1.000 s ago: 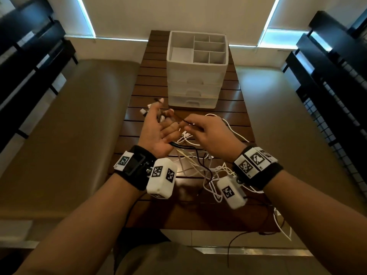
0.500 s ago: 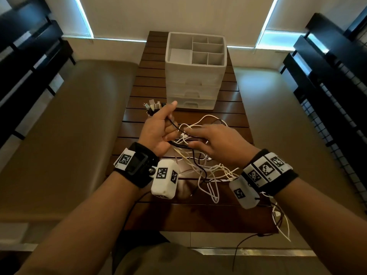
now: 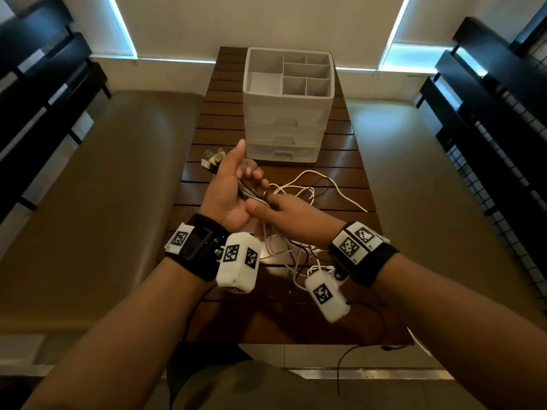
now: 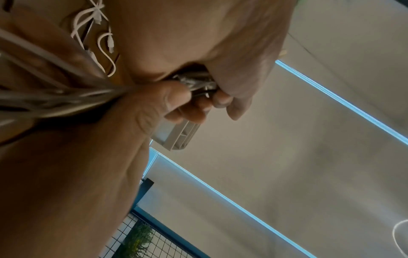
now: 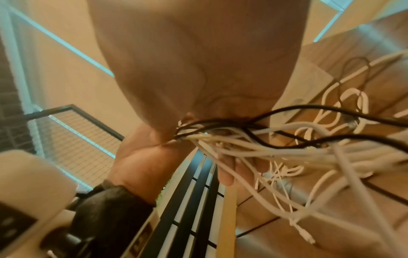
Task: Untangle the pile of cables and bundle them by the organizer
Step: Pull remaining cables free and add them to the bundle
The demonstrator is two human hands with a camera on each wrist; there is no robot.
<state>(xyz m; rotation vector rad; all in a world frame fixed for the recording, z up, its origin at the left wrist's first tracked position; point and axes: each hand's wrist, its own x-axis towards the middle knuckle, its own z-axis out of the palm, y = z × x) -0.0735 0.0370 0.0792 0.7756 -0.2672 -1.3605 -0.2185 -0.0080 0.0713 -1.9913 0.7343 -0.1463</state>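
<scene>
My left hand (image 3: 236, 170) is raised palm-up over the wooden table (image 3: 340, 170), fingers curled round a bundle of white and black cables (image 3: 248, 192). Their USB plugs (image 3: 210, 161) stick out past its far side. My right hand (image 3: 266, 204) grips the same bundle just below the left palm; in the right wrist view the cables (image 5: 220, 139) fan out from that grip. Loose loops (image 3: 307, 189) trail to the right, and a tangle (image 3: 291, 253) lies under my wrists. The white organizer (image 3: 288, 113), with drawers and open top compartments, stands behind the hands.
Beige benches flank the narrow table left (image 3: 103, 187) and right (image 3: 429, 187), with black slatted frames beyond them. A thin black wire (image 3: 364, 347) and a white cable end (image 3: 420, 344) hang over the table's near edge.
My left hand closed its fingers around the cable ends and lifted them. The right hand slid back along the bundle toward the left palm, drawing the strands together.
</scene>
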